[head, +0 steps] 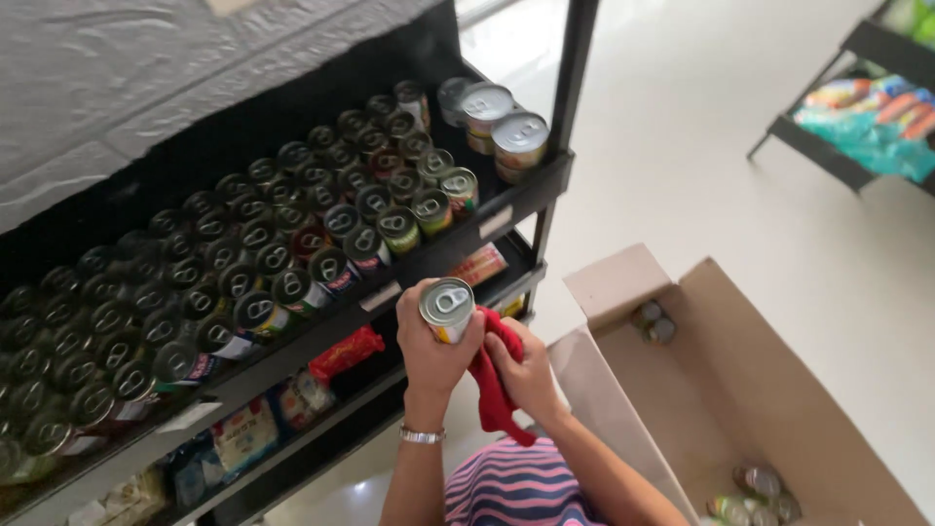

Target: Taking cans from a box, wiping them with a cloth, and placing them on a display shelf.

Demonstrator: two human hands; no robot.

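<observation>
My left hand [431, 356] grips a small tin can [447, 309] with a silver pull-tab lid and holds it upright just in front of the black shelf [506, 206]. My right hand [526, 368] presses a red cloth [495, 380] against the can's right side. A bracelet sits on my left wrist. Rows of similar cans [292, 244] fill the shelf level behind the hands.
An open cardboard box [779, 390] stands on the floor at the right, with a few cans [755, 497] in its bottom and two [653, 321] at the far end. Lower shelves hold packets and a red bag [346, 353]. Another rack [857, 107] with colourful packs is at the top right.
</observation>
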